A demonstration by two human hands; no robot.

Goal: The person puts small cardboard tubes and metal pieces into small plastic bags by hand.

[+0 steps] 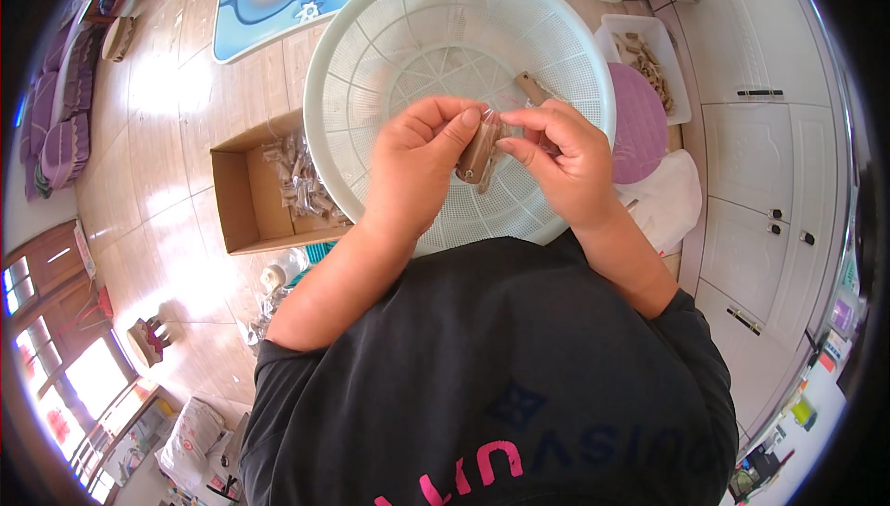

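Observation:
Over the big pale green mesh basket (366, 33), both hands are at a small clear plastic bag with flat brown pieces (477, 155) inside. My left hand (414, 167) pinches the bag's upper edge between thumb and forefinger. Opposite it, my right hand (573, 165) is closed on the gathered plastic at the other side of the opening, thumb and forefinger near each other. The bag hangs tilted, its lower end toward me. Just beyond my right fingers, another brown piece (532, 87) leans by the basket's inner wall, partly hidden by the hand.
A cardboard box (232, 202) with several filled clear bags (301, 177) stands left of the basket. At the right are a white tray (681, 102) of loose brown pieces, a round purple mat (638, 126) and white cabinets (746, 153). A blue patterned table (269, 19) lies beyond.

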